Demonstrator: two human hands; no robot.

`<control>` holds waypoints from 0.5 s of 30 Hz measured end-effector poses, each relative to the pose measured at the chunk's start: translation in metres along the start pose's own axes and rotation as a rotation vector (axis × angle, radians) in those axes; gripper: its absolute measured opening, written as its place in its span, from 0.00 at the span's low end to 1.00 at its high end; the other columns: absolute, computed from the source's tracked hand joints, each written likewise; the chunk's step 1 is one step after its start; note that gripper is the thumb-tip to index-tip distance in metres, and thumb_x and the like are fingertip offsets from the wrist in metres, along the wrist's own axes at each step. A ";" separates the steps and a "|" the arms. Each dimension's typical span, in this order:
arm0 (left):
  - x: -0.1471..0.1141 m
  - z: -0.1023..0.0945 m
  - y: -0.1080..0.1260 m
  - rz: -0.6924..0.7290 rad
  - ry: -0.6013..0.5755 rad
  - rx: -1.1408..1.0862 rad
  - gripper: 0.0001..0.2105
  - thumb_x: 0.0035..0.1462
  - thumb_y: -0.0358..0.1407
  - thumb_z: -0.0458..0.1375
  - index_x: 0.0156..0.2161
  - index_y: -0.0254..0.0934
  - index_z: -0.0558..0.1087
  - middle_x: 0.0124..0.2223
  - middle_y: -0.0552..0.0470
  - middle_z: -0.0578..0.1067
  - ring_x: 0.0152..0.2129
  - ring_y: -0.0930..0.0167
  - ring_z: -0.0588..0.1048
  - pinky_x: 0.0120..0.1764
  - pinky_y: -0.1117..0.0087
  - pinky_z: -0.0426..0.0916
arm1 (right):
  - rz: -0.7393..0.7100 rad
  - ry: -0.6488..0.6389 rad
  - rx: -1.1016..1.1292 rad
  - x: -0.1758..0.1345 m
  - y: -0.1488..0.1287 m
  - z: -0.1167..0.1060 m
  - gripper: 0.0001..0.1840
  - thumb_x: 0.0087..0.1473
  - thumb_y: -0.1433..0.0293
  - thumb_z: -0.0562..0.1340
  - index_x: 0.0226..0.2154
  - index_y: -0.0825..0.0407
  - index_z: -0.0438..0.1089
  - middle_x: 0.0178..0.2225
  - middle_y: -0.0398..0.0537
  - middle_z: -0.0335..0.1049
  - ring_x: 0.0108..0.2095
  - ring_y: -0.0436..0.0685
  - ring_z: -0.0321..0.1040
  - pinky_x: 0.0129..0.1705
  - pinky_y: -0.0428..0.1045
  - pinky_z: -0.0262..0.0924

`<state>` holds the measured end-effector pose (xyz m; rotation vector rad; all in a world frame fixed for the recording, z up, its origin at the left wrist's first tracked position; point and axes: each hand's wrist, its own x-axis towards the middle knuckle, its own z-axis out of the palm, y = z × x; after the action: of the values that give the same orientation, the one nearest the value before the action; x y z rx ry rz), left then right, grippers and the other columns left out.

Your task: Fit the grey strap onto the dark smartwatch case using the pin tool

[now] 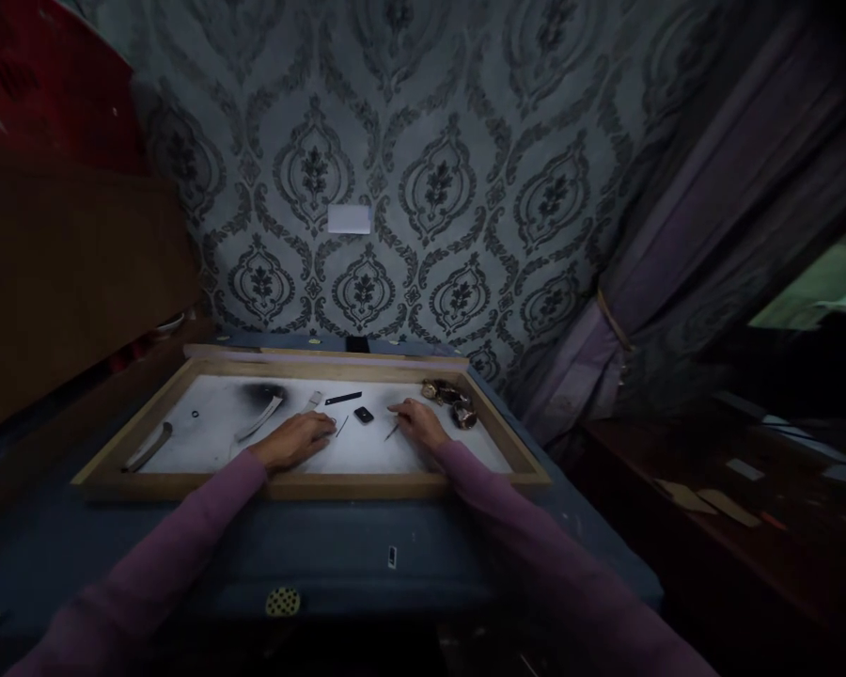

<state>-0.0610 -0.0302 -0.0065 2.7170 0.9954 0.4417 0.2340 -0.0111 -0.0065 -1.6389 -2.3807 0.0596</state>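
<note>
My left hand (296, 440) rests low over the white floor of a wooden-framed tray (367, 485), palm down with fingers stretched forward. Close to its fingertips lies a thin dark rod (342, 426). My right hand (421, 423) has its index finger extended to the left and the other fingers curled. A thin pointed tool (392, 432) sticks out from under those curled fingers, its grip hidden. Between the hands sits a small dark square watch case (364, 415). Behind it is a black flat strip (343, 399), and a pale small piece (314, 399) lies beyond my left hand.
Inside the tray, a pale curved strap (259, 419) and a grey curved strap (148, 448) lie left, near a small dark ring (195, 414). Shiny brownish watches (451, 400) lie right. The tray stands on a blue-covered table (338, 545) against a patterned wall. A curtain (634, 254) hangs right.
</note>
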 end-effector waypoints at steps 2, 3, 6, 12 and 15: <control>-0.001 0.000 0.001 0.003 -0.007 0.006 0.13 0.64 0.33 0.51 0.51 0.34 0.72 0.56 0.40 0.73 0.55 0.60 0.70 0.56 0.60 0.64 | 0.015 0.024 0.033 0.002 0.004 0.001 0.18 0.58 0.77 0.57 0.49 0.54 0.75 0.41 0.54 0.75 0.42 0.57 0.71 0.46 0.48 0.61; -0.001 0.000 0.002 0.005 -0.009 0.008 0.13 0.64 0.33 0.51 0.51 0.35 0.72 0.56 0.41 0.73 0.54 0.60 0.70 0.56 0.60 0.64 | 0.019 0.032 0.047 0.002 0.005 0.001 0.17 0.58 0.76 0.57 0.47 0.55 0.76 0.40 0.54 0.75 0.41 0.57 0.71 0.46 0.48 0.61; -0.001 0.000 0.003 0.011 -0.010 0.013 0.13 0.65 0.33 0.51 0.51 0.36 0.72 0.55 0.43 0.73 0.54 0.62 0.71 0.56 0.62 0.64 | 0.019 0.036 0.078 0.002 0.006 0.002 0.13 0.58 0.75 0.58 0.42 0.54 0.77 0.39 0.52 0.76 0.40 0.56 0.71 0.45 0.48 0.61; -0.002 0.006 -0.002 -0.015 0.004 0.033 0.14 0.65 0.34 0.51 0.53 0.36 0.71 0.57 0.44 0.72 0.55 0.63 0.70 0.56 0.61 0.64 | 0.037 0.012 0.096 -0.003 0.000 0.000 0.14 0.55 0.76 0.59 0.40 0.51 0.78 0.39 0.50 0.74 0.37 0.54 0.70 0.42 0.47 0.61; -0.003 0.007 -0.003 -0.023 0.007 0.032 0.14 0.65 0.35 0.51 0.53 0.36 0.72 0.57 0.44 0.72 0.56 0.63 0.69 0.58 0.62 0.63 | 0.066 -0.007 0.089 -0.008 -0.002 -0.004 0.17 0.53 0.78 0.58 0.43 0.51 0.77 0.42 0.51 0.72 0.37 0.54 0.70 0.42 0.47 0.60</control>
<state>-0.0631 -0.0305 -0.0146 2.7314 1.0429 0.4348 0.2356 -0.0198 -0.0034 -1.6788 -2.2937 0.1804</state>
